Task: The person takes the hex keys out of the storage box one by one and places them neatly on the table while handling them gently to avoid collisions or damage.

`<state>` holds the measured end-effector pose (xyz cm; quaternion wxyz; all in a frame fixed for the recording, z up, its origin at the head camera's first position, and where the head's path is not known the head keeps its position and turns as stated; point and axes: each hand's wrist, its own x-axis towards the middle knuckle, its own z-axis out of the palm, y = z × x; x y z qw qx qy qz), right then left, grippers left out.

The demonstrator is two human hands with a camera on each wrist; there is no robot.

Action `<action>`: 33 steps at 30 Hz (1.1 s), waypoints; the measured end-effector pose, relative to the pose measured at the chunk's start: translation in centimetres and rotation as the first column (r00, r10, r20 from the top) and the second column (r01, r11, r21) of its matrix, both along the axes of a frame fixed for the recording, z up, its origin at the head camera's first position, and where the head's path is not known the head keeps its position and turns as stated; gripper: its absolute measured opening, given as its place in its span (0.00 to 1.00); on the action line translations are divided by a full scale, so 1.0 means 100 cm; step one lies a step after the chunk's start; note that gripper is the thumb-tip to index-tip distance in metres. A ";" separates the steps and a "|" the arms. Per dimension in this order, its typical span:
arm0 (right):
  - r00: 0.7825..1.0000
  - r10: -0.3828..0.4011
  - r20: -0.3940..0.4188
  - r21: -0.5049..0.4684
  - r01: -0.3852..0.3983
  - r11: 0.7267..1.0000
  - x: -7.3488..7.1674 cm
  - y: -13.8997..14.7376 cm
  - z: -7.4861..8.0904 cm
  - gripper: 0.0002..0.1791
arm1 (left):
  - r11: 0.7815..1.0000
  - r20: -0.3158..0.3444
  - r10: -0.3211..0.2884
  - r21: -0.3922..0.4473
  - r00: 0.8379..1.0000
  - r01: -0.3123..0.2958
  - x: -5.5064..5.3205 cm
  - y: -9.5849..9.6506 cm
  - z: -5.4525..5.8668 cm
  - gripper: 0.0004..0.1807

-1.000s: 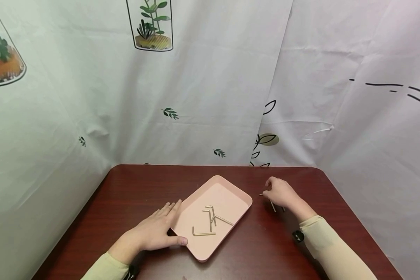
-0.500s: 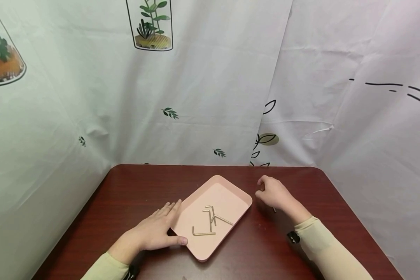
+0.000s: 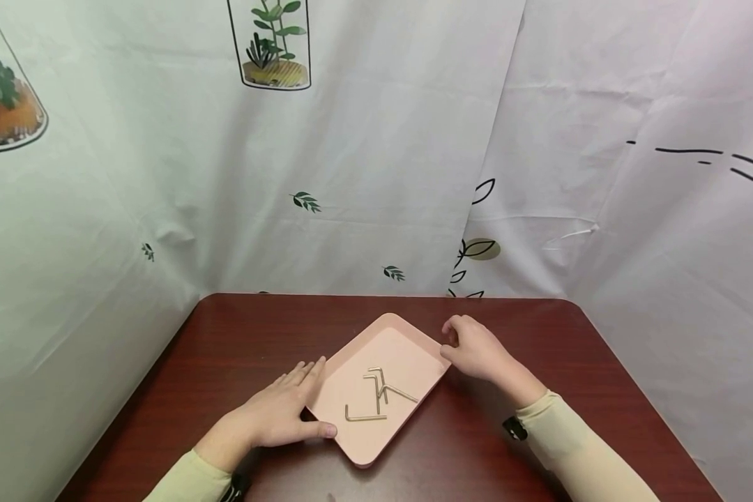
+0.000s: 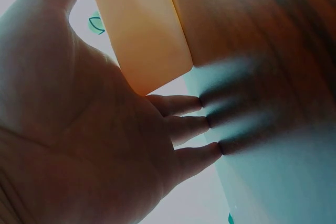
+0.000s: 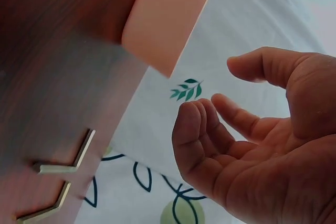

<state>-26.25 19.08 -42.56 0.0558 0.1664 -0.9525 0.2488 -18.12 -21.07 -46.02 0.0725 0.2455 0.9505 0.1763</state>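
Observation:
A pink tray (image 3: 414, 333) lies slanted on the table with several brass-coloured hex keys (image 3: 367, 420) inside, some crossing each other. My left hand (image 3: 272, 420) rests at the tray's left side, fingers spread and thumb on the near rim. In the left wrist view its palm is beside the tray wall (image 4: 142, 30). My right hand (image 3: 480, 352) is at the tray's right corner, overlapping it in the head view. The right wrist view shows its fingers loosely bent, thumb apart, nothing between them. Two more hex keys (image 5: 58, 169) lie on the table there, hidden in the head view.
The dark red table (image 3: 257, 328) has rounded far corners. White fabric (image 3: 364, 160) printed with plants hangs behind it and along both sides.
My right hand has moved left from the loose hex keys to the tray's right corner. My left hand and the tray's contents have stayed put.

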 end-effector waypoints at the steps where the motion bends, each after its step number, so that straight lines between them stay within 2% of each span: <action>1: 1.000 0.006 -0.002 -0.003 -0.006 1.000 0.001 -0.002 0.000 0.14 | 1.000 0.001 0.001 0.002 1.000 -0.001 0.000 0.000 0.000 0.71; 10: 0.999 0.025 -0.023 0.011 -0.025 1.000 0.008 -0.017 0.003 0.16 | 1.000 0.003 0.002 -0.001 1.000 -0.002 0.000 0.000 0.000 0.71; 20: 0.994 0.062 -0.092 0.054 -0.057 0.997 0.012 -0.029 -0.002 0.29 | 1.000 0.007 0.006 -0.009 1.000 -0.006 0.001 0.001 0.002 0.71; 33: 0.978 0.143 -0.154 0.107 -0.127 0.986 0.018 -0.046 -0.011 0.29 | 1.000 0.004 0.007 -0.006 1.000 -0.007 0.002 0.001 0.001 0.71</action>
